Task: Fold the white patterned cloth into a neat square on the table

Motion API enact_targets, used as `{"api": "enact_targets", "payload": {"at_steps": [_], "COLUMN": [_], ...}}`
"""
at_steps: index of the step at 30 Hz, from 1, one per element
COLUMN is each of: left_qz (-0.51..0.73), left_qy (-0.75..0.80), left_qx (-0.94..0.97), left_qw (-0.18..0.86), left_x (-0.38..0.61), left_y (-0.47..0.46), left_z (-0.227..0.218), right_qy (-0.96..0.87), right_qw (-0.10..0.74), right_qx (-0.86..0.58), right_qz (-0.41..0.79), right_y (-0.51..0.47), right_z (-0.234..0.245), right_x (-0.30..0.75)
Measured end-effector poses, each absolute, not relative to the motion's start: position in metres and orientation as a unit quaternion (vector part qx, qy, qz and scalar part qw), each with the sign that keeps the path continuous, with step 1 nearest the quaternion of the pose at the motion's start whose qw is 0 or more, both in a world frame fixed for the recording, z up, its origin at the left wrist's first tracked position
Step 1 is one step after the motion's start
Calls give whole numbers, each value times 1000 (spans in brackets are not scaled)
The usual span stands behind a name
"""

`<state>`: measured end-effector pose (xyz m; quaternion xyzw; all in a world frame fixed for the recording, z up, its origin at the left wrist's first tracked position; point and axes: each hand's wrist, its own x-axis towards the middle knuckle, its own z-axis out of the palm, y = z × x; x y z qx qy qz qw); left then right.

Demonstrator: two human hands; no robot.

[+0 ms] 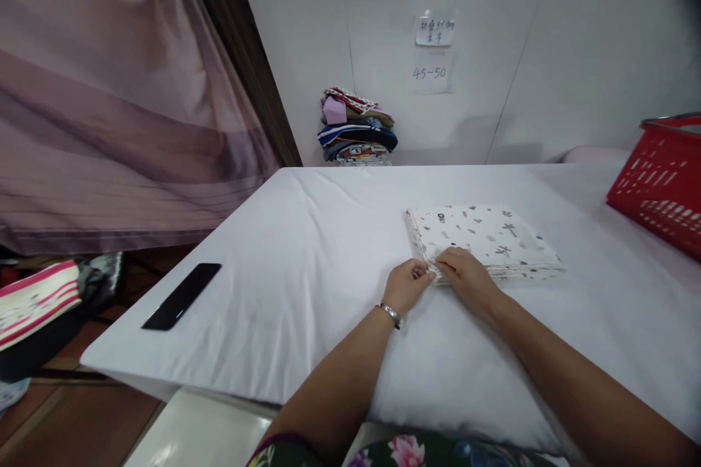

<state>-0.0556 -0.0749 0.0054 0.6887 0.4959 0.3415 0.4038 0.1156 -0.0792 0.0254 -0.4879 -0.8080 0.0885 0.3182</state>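
Observation:
A folded white cloth (476, 233) with small grey and brown prints, palm trees among them, lies flat in several layers on the table. Its near left corner is pinched between the fingertips of my left hand (406, 284), which wears a silver bracelet at the wrist. Right beside it, my right hand (465, 273) grips the same corner from the near edge, fingers closed on the layers. The rest of the cloth's near edge shows stacked folds running off to the right.
A white-covered table (274, 270) spreads under everything. A black flat phone-like slab (183, 297) lies at its left. Red basket (660, 186) at the far right. Behind the back edge rises a pile of folded fabrics (358, 128); handwritten paper signs (435, 29) hang on the wall.

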Motion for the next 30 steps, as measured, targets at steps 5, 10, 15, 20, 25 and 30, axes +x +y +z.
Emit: {"api": "enact_targets", "payload": {"at_steps": [5, 10, 15, 20, 25, 30], "left_qz": [337, 338, 331, 331, 338, 331], "left_qy": [502, 506, 510, 517, 510, 524], "left_qx": [691, 695, 696, 692, 689, 684], "left_qw": [396, 384, 382, 380, 387, 384], "left_x": [-55, -54, -53, -53, -52, -52], "left_y": [-76, -75, -75, -75, -75, -74], "left_z": [7, 5, 5, 6, 6, 6], "right_qy": [-822, -835, -824, -824, -827, -828], "right_qw": [323, 304, 306, 308, 293, 295], "right_qx": [-465, -453, -470, -469, -476, -475], "right_qz": [61, 69, 82, 80, 65, 44], "right_y": [-86, -87, -86, -84, -82, -86], "right_z": [27, 27, 27, 22, 19, 23], "right_x": [117, 118, 117, 116, 114, 114]}}
